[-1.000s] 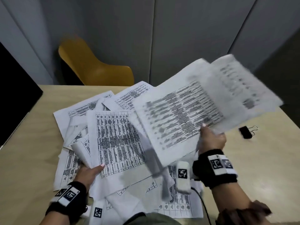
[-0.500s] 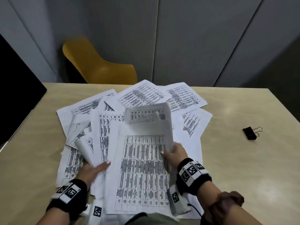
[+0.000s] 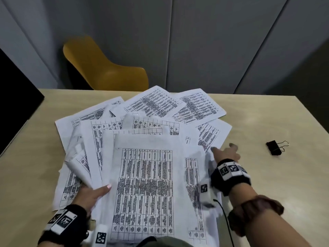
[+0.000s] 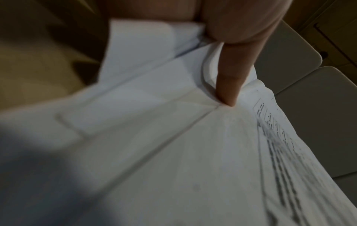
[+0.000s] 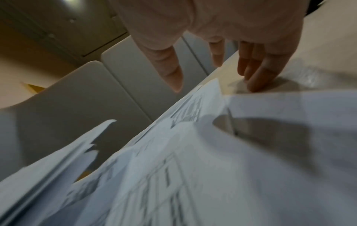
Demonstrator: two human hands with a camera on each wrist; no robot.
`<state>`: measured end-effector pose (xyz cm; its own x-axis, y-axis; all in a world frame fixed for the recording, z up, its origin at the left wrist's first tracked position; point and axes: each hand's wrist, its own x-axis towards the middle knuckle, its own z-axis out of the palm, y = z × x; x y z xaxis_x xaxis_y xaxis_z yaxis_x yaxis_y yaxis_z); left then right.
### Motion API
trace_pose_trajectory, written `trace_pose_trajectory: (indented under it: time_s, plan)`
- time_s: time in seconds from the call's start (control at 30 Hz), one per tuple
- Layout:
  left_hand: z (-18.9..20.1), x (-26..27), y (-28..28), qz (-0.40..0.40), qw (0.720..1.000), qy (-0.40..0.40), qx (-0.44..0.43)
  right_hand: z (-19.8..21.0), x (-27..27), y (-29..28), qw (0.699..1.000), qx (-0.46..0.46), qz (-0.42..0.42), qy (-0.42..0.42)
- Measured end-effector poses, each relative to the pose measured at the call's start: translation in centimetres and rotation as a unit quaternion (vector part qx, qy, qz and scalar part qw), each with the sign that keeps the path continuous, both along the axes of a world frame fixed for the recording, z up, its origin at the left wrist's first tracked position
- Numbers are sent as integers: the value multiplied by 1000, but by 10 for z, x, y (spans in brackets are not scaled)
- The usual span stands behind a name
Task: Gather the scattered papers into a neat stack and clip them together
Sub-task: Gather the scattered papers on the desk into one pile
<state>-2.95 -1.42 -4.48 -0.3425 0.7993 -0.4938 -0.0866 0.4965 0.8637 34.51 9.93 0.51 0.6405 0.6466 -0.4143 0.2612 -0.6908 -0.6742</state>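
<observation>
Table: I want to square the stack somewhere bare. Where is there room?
Bare table lies between the papers and the binder clip, beside the right hand; another strip along the left edge. The middle is crowded.

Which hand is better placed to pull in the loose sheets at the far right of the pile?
Right. The right hand is open, fingers at the edge of those sheets, while the left hand grips the gathered papers.

An office or meeting room: printed papers on a pale wooden table, a yellow chair behind it, grey wall panels beyond.
</observation>
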Motion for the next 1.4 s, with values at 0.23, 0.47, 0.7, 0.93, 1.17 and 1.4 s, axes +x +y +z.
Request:
trace_pose_trajectory:
  time_s: [0.23, 0.47, 0.7, 0.93, 1.17, 1.4]
  plan:
    - [-5, -4, 0, -4, 1000, 1, -19, -8, -5, 0, 998, 17, 14, 53]
    - [0, -4, 0, -19, 1000, 9, -21, -7, 3, -27, 982, -55, 182, -8]
    - [14, 1, 1, -13, 1000, 8, -12, -1, 6, -51, 987, 34, 156, 13]
    - [7, -4, 2, -20, 1000, 2, -15, -22, -9, -72, 991, 9, 126, 40]
    - [18, 3, 1, -22, 1000, -5, -10, -28, 1, -94, 991, 68, -3, 113]
    - [-33, -22, 5, -1, 998, -20, -53, -12, 18, -107, 995, 94, -40, 17]
